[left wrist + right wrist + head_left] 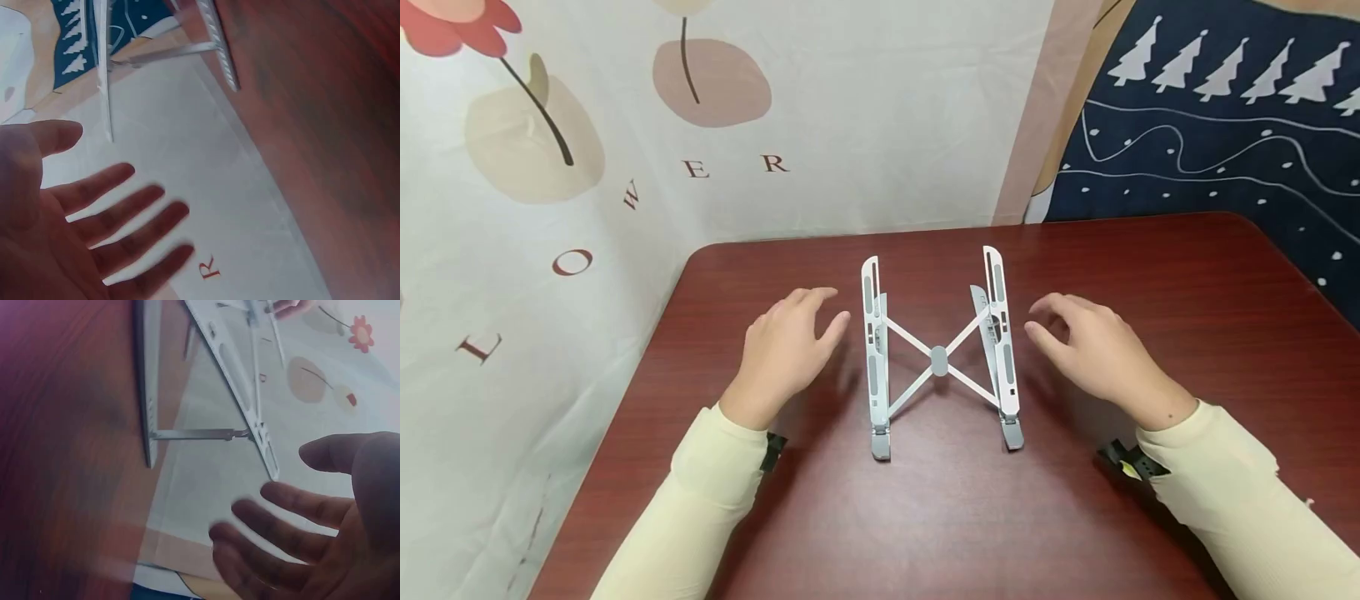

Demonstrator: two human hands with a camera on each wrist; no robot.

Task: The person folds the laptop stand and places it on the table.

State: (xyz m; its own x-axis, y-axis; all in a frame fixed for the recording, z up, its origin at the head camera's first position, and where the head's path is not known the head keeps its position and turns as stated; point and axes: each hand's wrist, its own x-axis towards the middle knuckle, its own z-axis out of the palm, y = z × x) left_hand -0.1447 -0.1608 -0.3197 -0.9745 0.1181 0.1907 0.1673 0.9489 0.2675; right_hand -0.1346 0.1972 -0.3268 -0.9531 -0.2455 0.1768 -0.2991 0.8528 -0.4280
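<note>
As my head view shows, one silver stand with two slotted rails and one grey hub sits on the table between my left hand and right hand, both empty. My left wrist view catches only part of it, past spread fingers. My right wrist view, beyond loosely parted fingers, plainly shows one strut bracing a rail.

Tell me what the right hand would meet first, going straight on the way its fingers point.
Probably the nearer side rail of the silver stand; a gap separates it from the right hand, its depth unclear.
</note>
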